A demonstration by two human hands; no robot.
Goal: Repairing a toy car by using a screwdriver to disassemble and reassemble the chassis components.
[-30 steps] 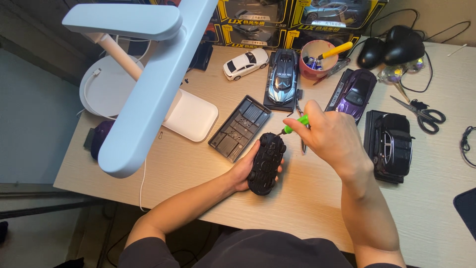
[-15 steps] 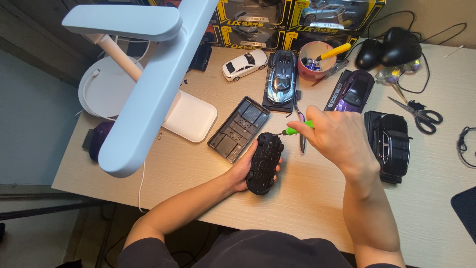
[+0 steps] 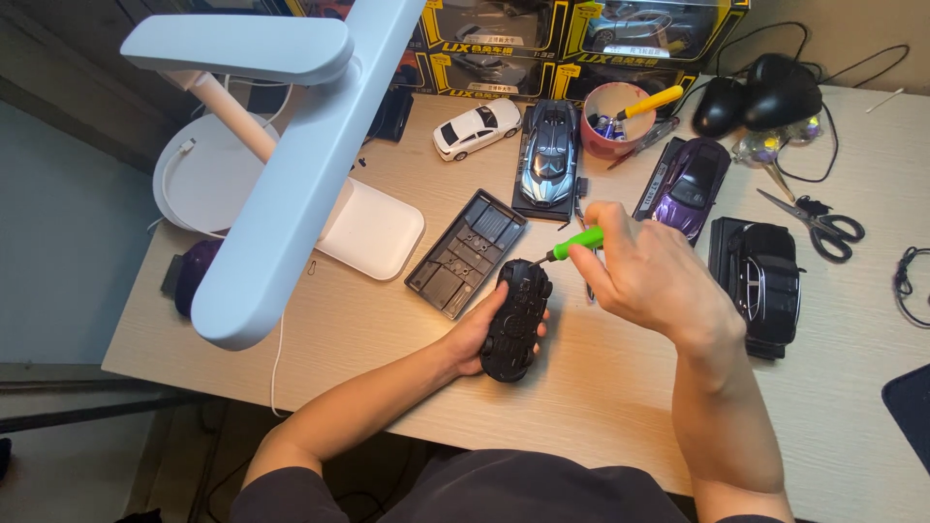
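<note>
My left hand (image 3: 477, 339) grips a black toy car (image 3: 516, 318) that lies upside down on the wooden desk (image 3: 601, 387). In my right hand (image 3: 644, 273) is a green-handled screwdriver (image 3: 572, 244), its tip touching the far end of the car's underside. A grey rectangular base plate (image 3: 465, 253) lies just left of the car.
A white desk lamp (image 3: 291, 165) reaches over the left of the desk. Behind stand a white model car (image 3: 477, 127), a blue-grey one (image 3: 549, 153), a purple one (image 3: 684, 187) and a black one (image 3: 759, 274). Scissors (image 3: 819, 221), a red cup (image 3: 611, 118) of tools and two computer mice (image 3: 760, 95) sit right.
My right hand has lowered the screwdriver's tip onto the far end of the car's underside. The left hand keeps hold of the car.
</note>
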